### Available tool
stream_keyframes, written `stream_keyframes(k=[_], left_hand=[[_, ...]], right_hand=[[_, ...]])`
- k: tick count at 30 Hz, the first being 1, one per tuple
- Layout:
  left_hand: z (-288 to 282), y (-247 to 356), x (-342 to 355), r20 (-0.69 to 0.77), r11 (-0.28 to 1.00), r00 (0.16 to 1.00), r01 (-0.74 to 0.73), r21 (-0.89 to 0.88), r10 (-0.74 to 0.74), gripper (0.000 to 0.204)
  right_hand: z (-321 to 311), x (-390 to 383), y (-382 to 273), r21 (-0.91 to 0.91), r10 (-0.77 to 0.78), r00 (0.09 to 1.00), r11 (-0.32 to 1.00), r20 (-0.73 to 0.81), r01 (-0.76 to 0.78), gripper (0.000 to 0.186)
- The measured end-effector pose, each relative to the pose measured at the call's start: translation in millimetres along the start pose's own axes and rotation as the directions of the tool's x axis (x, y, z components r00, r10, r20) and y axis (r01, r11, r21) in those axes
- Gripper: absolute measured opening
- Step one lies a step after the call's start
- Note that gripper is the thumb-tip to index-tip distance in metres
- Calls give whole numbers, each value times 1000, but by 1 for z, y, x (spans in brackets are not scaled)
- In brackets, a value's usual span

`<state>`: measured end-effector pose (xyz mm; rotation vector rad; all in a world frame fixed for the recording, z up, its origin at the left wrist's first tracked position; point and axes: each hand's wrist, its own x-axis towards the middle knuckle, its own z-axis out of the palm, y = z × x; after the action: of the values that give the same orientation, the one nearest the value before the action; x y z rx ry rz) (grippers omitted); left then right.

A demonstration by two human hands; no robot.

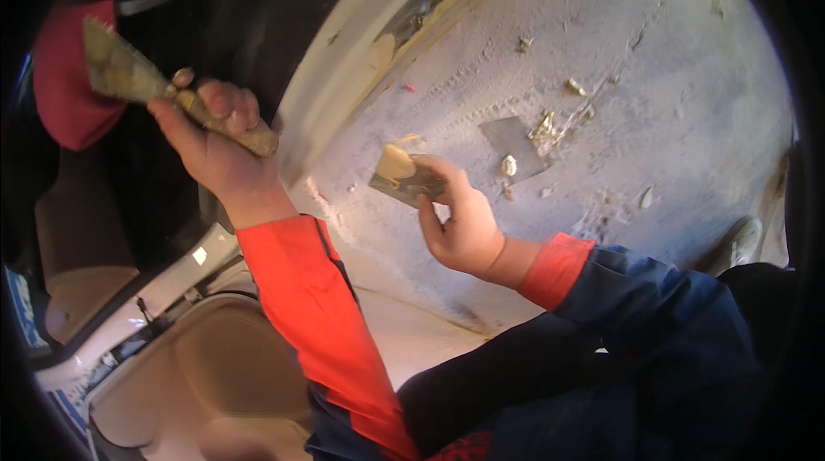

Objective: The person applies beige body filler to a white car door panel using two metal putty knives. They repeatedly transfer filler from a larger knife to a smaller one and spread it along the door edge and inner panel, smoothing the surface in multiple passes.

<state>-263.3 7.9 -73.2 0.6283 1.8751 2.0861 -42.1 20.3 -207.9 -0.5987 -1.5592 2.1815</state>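
Note:
My left hand (pixel 219 147) is closed around the handle of a putty knife (pixel 129 70), raised at the upper left. The wide blade points up and left and is coated with dried, yellowish residue. Near the middle, my right hand (pixel 464 216) pinches a small flat metal spreader (pixel 408 192) between thumb and fingers. A lump of pale yellow putty (pixel 395 163) sits on its far corner. The two tools are well apart. My right fingers partly cover the spreader.
Below lies a stained grey floor (pixel 670 100) with scattered putty scraps and a thin grey sheet (pixel 498 134). A curved pale car-body edge (pixel 339 40) with yellowish patches runs along the left. An open tan-lined car door (pixel 206 366) is at lower left; something dark red (pixel 73 104) hangs beyond.

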Motion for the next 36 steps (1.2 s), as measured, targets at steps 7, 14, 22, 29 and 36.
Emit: stream_keyframes(k=[7, 14, 22, 29, 36], left_hand=[[14, 11, -25, -73, 996, 994, 82, -33, -85, 40], [56, 9, -115, 159, 929, 915, 370, 29, -370, 34], [112, 11, -163, 551, 860, 739, 506, -72, -388, 27], [136, 14, -164, 621, 904, 714, 426, -20, -323, 27], [129, 5, -170, 595, 923, 739, 385, 10, -315, 26]], right_hand=[[-125, 28, -94, -402, -210, 865, 818, 456, 410, 43], [-218, 68, -240, -309, -303, 384, 269, 872, 912, 45], [-248, 48, -311, -498, -469, 744, 553, 477, 668, 40], [-217, 35, -302, -485, -268, 776, 653, 571, 582, 42], [-206, 51, -308, -581, -60, 615, 266, 786, 769, 48]])
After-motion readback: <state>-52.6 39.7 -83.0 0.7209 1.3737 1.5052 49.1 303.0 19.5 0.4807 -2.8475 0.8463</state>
